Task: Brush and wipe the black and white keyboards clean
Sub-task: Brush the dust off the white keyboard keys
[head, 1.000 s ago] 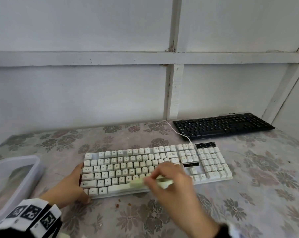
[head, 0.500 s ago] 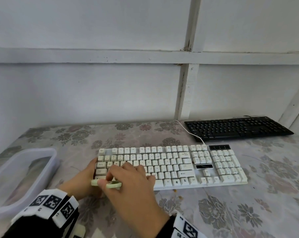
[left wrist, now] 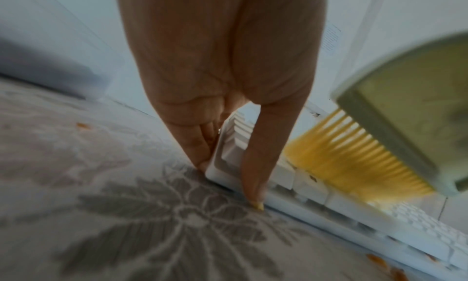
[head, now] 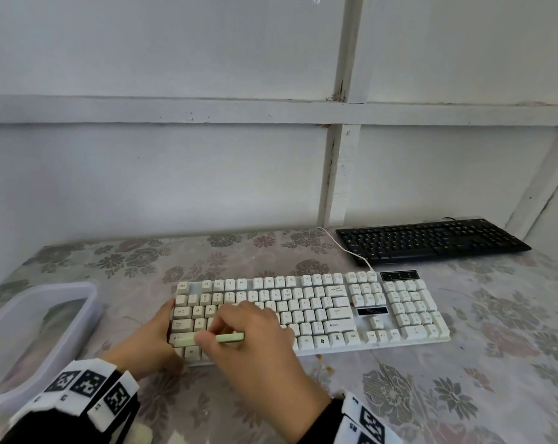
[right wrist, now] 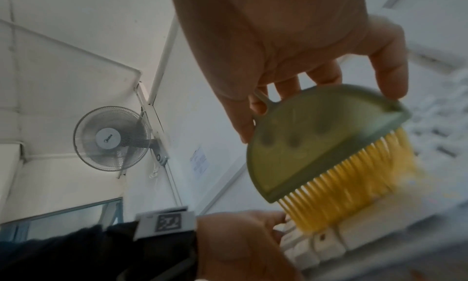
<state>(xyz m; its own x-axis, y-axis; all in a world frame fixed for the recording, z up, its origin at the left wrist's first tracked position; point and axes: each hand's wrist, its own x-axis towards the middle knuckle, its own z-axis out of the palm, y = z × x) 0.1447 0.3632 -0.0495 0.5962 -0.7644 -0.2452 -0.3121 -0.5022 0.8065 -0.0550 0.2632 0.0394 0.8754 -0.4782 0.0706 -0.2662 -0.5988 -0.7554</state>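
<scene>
The white keyboard (head: 319,312) lies across the middle of the floral tablecloth. My left hand (head: 149,344) braces its near left corner, with straight fingers (left wrist: 200,147) along the left edge and the thumb (left wrist: 255,175) against the front edge. My right hand (head: 239,341) grips a green brush (head: 229,338) over the lower left keys. Its yellow bristles (right wrist: 354,187) touch the keycaps and look blurred. The brush (left wrist: 395,113) also shows beside my left thumb. The black keyboard (head: 431,240) lies at the back right, with no hand on it.
A clear plastic container (head: 40,315) stands at the left table edge. Orange crumbs (head: 324,363) lie on the cloth just in front of the white keyboard. Its white cable (head: 345,248) runs back beside the black keyboard. The wall stands close behind the table.
My right hand swept the brush from the middle of the front row to the keyboard's left end, and it now sits slightly right of that corner. My left hand stayed on the corner.
</scene>
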